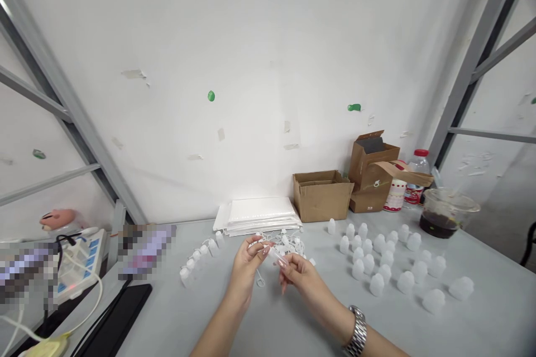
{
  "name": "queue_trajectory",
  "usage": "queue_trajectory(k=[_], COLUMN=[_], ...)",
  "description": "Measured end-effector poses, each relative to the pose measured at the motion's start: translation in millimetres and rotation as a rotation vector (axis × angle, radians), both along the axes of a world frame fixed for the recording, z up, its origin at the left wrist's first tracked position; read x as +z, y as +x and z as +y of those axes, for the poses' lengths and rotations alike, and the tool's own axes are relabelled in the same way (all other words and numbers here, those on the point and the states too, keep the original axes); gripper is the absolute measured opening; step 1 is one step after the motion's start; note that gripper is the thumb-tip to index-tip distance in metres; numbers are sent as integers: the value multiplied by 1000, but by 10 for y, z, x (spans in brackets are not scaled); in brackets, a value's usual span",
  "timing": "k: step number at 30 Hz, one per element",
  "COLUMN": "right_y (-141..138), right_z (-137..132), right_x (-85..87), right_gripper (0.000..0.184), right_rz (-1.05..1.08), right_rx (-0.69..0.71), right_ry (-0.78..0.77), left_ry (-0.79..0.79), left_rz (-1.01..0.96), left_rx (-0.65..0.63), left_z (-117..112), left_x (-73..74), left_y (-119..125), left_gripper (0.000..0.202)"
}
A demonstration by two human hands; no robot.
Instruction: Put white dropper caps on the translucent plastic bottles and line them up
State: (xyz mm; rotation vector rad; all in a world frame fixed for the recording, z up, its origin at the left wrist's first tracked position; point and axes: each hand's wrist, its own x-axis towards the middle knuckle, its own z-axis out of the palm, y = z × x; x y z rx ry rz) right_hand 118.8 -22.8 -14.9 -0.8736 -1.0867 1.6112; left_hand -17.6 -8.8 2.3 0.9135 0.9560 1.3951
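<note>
Tube (pixel 273 255) of translucent plastic, pinched in mid-air between both hands above the grey table (pixel 176 318). Left hand (pixel 245 273) curled, fingers closed on the tube's near end; right hand (pixel 299 279) half closed, fingertips on its far end. Tangle of white plastic loops (pixel 285 245) just beyond the hands; rows of white plastic bottles (pixel 377 259) off to the right.

bare forearms (pixel 221 334), silver link wristwatch (pixel 357 332) on the right

text: none legible | bottle label (pixel 414 194): too small to read
</note>
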Motion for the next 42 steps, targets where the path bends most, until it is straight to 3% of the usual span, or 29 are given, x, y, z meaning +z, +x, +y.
queue_trajectory(k=[7, 17, 20, 24, 28, 35, 42], right_y=[7, 63, 99, 127, 115, 90, 45], right_z=[-20, 9, 32, 51, 38, -9, 40], right_x=[-50, -16, 9, 29, 39, 98, 8], right_gripper=[46, 46, 41, 37, 39, 40, 52], right_rz=[234, 369, 448, 491, 491, 369, 6], right_rx=[185, 311, 317, 311, 298, 194, 1], right_ry=[-162, -286, -259, -210, -212, -157, -71], left_ry=[46, 13, -59, -273, -324, -291, -305], left_rz=[-14, -49, -94, -188, -280, -407, -446], left_rx=[-70, -103, -118, -252, -324, -110, 107], left_z=[-20, -2, 13, 19, 21, 93, 129], left_x=[-6, -16, -32, -47, -64, -96, -82], left_y=[-7, 1, -3, 6, 10, -43, -89], left_gripper=[33, 40, 40, 44, 43, 15, 16])
